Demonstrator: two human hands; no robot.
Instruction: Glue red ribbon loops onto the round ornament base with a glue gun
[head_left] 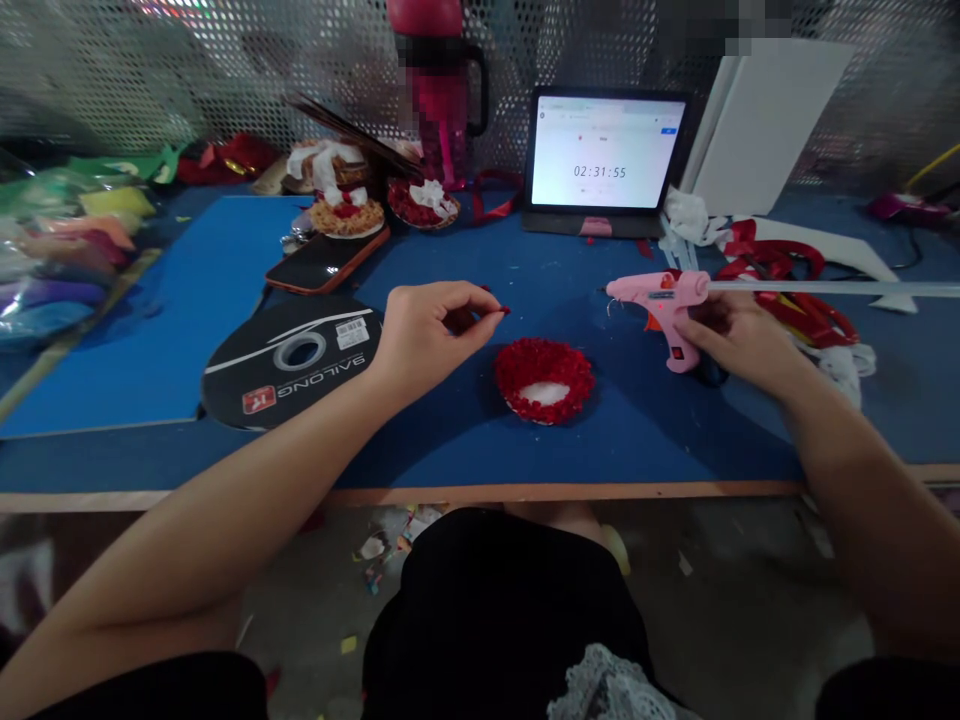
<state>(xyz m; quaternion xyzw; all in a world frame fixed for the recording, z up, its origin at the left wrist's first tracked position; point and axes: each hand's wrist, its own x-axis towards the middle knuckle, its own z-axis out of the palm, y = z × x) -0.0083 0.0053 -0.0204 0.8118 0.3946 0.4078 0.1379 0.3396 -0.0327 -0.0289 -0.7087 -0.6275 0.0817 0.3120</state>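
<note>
Left of the red fuzzy piece (544, 362), the black reel (240, 360) reads "AILONG" after an unclear first letter; beyond the piece, the tablet (600, 150) shows 02:31:55. A phone (328, 264) lies beyond it, leftward. On its left, your left hand (431, 335) joins thumb and finger; whether they pinch anything, you can't tell. On its right, your right hand (742, 340) clasps the pink glue gun (660, 288). The tabletop's edge (540, 493) runs nearer you.

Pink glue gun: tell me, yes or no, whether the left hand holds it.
No; the right hand is the one gripping the pink glue gun.
</note>
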